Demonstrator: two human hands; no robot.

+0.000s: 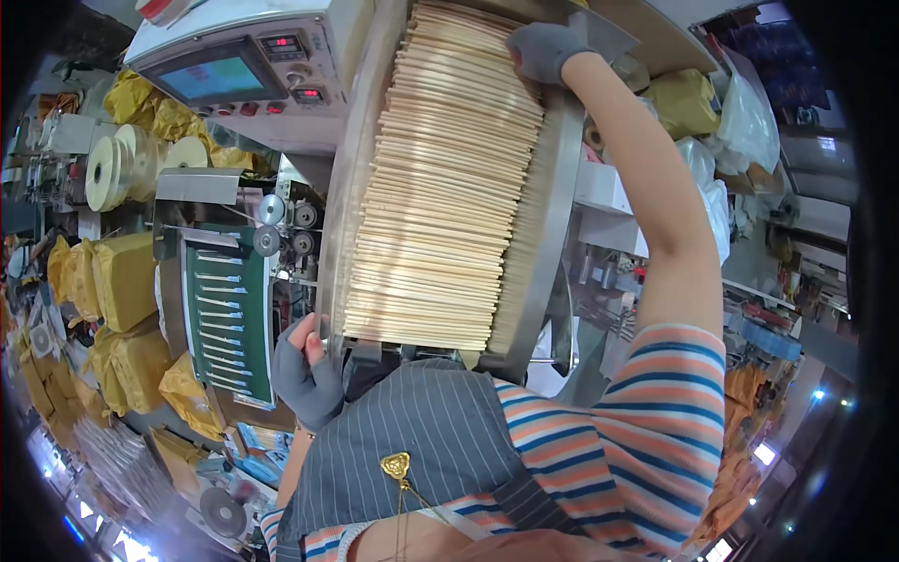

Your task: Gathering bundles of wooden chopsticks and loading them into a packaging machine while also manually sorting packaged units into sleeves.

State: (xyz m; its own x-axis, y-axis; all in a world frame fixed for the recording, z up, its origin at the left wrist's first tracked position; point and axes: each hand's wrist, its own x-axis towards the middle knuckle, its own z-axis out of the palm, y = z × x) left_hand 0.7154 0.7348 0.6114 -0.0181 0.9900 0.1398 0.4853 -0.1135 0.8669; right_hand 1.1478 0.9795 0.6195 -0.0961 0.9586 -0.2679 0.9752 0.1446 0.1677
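Pale wooden sticks (440,187), like chopsticks, lie crosswise in a dense row along a long metal trough (548,206) before me. My right hand (551,53), in a grey fingerless glove, reaches to the trough's far right side. Its curled fingers rest at the ends of the far sticks; whatever they hold is hidden. My left hand (311,379), gloved alike, is closed beside the trough's near left corner, thumb and finger together. I cannot make out what it grips, if anything.
A control box (243,80) with a lit screen stands at the far left. Below it, a green conveyor (225,309) carries spaced slim packets beside metal rollers (272,211). White reels (112,173) and yellow bags (126,281) are further left; plastic bags (749,112) lie at the right.
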